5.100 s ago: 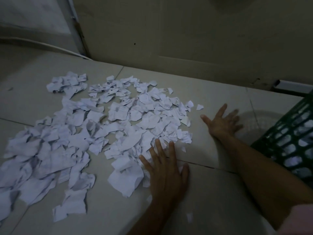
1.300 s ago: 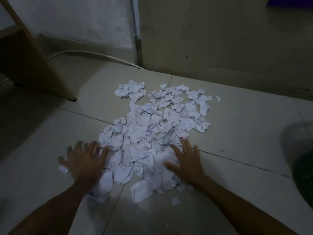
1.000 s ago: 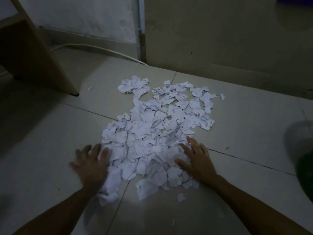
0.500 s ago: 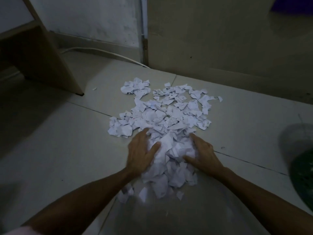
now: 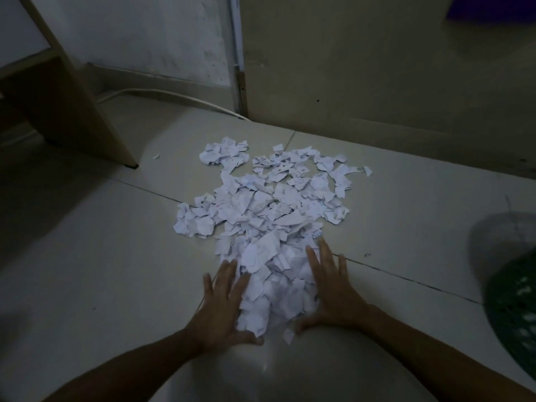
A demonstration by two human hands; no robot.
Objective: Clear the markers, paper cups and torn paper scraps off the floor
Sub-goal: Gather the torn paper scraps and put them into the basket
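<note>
Head view: left hand (image 5: pixel 222 307) and right hand (image 5: pixel 333 294) flat on floor (image 5: pixel 101 271), fingers spread, flanking near end of scraps (image 5: pixel 269 227), probably to herd them into one heap. Green basket (image 5: pixel 513 314) waiting at right, well apart.

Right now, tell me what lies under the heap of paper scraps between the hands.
Only tiled floor shows around the paper scraps. The heap covers whatever lies beneath; left hand and right hand flank it.
</note>
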